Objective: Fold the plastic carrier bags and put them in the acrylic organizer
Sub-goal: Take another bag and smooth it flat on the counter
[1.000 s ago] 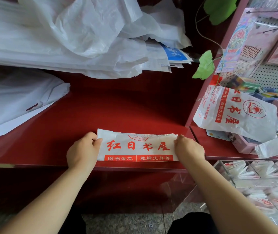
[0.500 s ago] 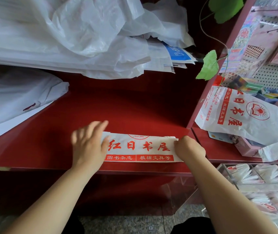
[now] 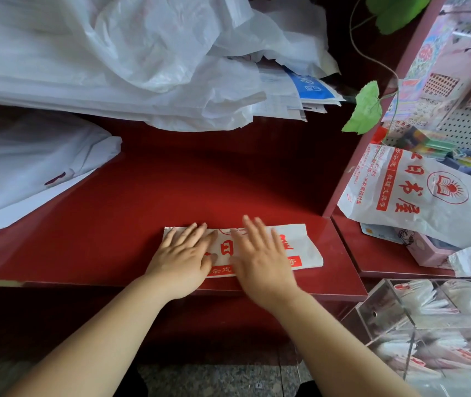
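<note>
Both hands moved inward onto bag (image 3: 306,247): left hand (image 3: 184,255) and right hand (image 3: 260,259) flat, fingers straight, grasping nothing, pressing the fold flat on counter (image 3: 171,190).

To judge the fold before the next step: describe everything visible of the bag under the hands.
The folded bag is thin white plastic with red printed characters, folded into a long flat strip. It lies crosswise near the front edge of the red counter. The left hand and right hand press flat on it, fingers straight, covering its left and middle; its right end shows bare.
</note>
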`<state>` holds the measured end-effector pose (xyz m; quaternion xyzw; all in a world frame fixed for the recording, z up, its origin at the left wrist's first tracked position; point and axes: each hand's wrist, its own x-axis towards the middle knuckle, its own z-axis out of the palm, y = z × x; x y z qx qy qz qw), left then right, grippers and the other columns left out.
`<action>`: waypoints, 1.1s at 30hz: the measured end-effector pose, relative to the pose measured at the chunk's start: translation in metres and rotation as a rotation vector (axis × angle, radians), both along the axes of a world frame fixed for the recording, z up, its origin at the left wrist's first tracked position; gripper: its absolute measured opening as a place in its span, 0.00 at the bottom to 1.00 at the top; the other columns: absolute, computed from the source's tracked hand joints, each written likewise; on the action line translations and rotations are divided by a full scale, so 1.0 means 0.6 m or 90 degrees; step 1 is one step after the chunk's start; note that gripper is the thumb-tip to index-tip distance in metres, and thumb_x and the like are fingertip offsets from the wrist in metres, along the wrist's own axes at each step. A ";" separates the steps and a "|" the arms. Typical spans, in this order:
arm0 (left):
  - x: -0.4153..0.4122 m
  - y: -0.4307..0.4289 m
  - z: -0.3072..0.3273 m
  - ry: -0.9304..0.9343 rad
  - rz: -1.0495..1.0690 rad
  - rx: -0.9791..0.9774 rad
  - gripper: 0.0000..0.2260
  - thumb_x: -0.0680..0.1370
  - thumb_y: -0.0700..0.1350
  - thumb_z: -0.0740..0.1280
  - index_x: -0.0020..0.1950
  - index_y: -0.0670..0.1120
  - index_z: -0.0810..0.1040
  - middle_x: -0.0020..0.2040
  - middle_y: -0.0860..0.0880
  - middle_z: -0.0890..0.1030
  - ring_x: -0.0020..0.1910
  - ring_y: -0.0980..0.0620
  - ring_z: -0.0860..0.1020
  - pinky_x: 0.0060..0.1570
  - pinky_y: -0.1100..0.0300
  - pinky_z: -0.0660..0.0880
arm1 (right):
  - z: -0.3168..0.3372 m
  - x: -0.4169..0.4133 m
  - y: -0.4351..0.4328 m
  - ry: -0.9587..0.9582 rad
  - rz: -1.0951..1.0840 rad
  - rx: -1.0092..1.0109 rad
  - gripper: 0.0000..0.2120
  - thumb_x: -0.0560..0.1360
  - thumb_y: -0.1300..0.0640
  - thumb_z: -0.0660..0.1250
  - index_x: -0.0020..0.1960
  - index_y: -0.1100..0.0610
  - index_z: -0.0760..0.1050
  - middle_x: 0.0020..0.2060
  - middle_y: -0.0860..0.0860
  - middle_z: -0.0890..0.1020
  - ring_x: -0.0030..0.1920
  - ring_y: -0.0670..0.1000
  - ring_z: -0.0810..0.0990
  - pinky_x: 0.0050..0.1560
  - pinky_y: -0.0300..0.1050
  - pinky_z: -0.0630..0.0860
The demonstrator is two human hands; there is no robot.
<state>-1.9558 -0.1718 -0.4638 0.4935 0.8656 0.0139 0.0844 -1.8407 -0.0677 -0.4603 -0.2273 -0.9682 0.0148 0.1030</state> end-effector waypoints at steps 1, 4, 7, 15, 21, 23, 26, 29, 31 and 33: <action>0.000 0.001 0.000 -0.002 0.002 0.002 0.23 0.82 0.52 0.43 0.75 0.53 0.39 0.76 0.53 0.38 0.74 0.57 0.37 0.70 0.56 0.34 | -0.005 -0.007 -0.009 -0.040 0.030 -0.034 0.39 0.67 0.42 0.37 0.71 0.56 0.65 0.72 0.56 0.62 0.73 0.56 0.59 0.71 0.54 0.56; 0.001 0.001 0.001 -0.013 0.009 -0.003 0.23 0.82 0.52 0.43 0.75 0.53 0.38 0.76 0.53 0.38 0.74 0.56 0.37 0.70 0.56 0.34 | -0.009 -0.004 0.009 -0.109 -0.014 -0.130 0.32 0.76 0.38 0.39 0.75 0.52 0.49 0.76 0.50 0.47 0.75 0.48 0.43 0.72 0.46 0.37; 0.000 0.000 0.002 -0.017 0.006 -0.004 0.23 0.82 0.51 0.43 0.75 0.53 0.37 0.76 0.52 0.37 0.74 0.56 0.37 0.70 0.56 0.34 | -0.004 0.012 0.042 -0.124 -0.060 -0.135 0.27 0.80 0.43 0.46 0.76 0.52 0.46 0.76 0.49 0.45 0.75 0.47 0.41 0.71 0.42 0.36; 0.001 0.000 0.003 -0.026 0.034 -0.006 0.24 0.82 0.54 0.44 0.75 0.54 0.38 0.76 0.51 0.38 0.74 0.54 0.37 0.70 0.53 0.35 | 0.005 0.056 0.088 -0.107 -0.189 -0.134 0.27 0.81 0.45 0.45 0.76 0.54 0.46 0.76 0.51 0.46 0.75 0.49 0.43 0.72 0.44 0.38; 0.013 -0.016 0.003 -0.020 0.099 0.028 0.30 0.76 0.66 0.41 0.75 0.56 0.41 0.76 0.50 0.40 0.75 0.51 0.39 0.71 0.50 0.38 | -0.014 0.086 0.009 0.075 -0.023 0.072 0.23 0.73 0.43 0.54 0.51 0.56 0.80 0.48 0.51 0.83 0.52 0.55 0.81 0.60 0.50 0.65; 0.016 -0.041 0.004 -0.023 0.083 0.042 0.48 0.59 0.79 0.32 0.75 0.57 0.42 0.76 0.52 0.40 0.75 0.52 0.40 0.71 0.51 0.38 | -0.017 0.095 0.005 0.029 -0.028 0.044 0.29 0.78 0.40 0.45 0.49 0.53 0.82 0.46 0.47 0.84 0.51 0.54 0.82 0.58 0.50 0.66; 0.013 -0.092 -0.012 0.083 -0.028 0.075 0.56 0.50 0.81 0.33 0.74 0.57 0.51 0.75 0.53 0.53 0.74 0.54 0.54 0.68 0.56 0.38 | 0.002 0.091 0.018 -0.042 -0.063 0.019 0.39 0.74 0.36 0.31 0.58 0.49 0.78 0.59 0.45 0.79 0.63 0.57 0.74 0.62 0.53 0.68; 0.008 -0.133 -0.028 0.113 -0.118 0.150 0.36 0.60 0.65 0.68 0.64 0.53 0.67 0.62 0.50 0.76 0.61 0.52 0.69 0.61 0.57 0.56 | 0.007 0.074 0.034 -0.118 -0.044 -0.037 0.37 0.70 0.36 0.31 0.74 0.47 0.55 0.74 0.45 0.56 0.75 0.54 0.46 0.72 0.53 0.42; 0.004 -0.139 -0.039 0.088 -0.158 0.240 0.32 0.59 0.48 0.74 0.61 0.53 0.69 0.56 0.51 0.80 0.57 0.53 0.69 0.54 0.59 0.62 | 0.007 0.060 0.031 -0.144 -0.030 -0.043 0.26 0.79 0.42 0.41 0.75 0.49 0.49 0.75 0.46 0.49 0.75 0.54 0.40 0.71 0.53 0.35; -0.001 -0.138 -0.042 0.121 -0.176 0.337 0.23 0.62 0.42 0.64 0.57 0.53 0.72 0.50 0.53 0.82 0.52 0.55 0.70 0.48 0.62 0.63 | -0.001 0.053 0.024 -0.098 -0.014 -0.052 0.29 0.77 0.44 0.39 0.75 0.52 0.50 0.75 0.49 0.50 0.75 0.54 0.43 0.71 0.52 0.33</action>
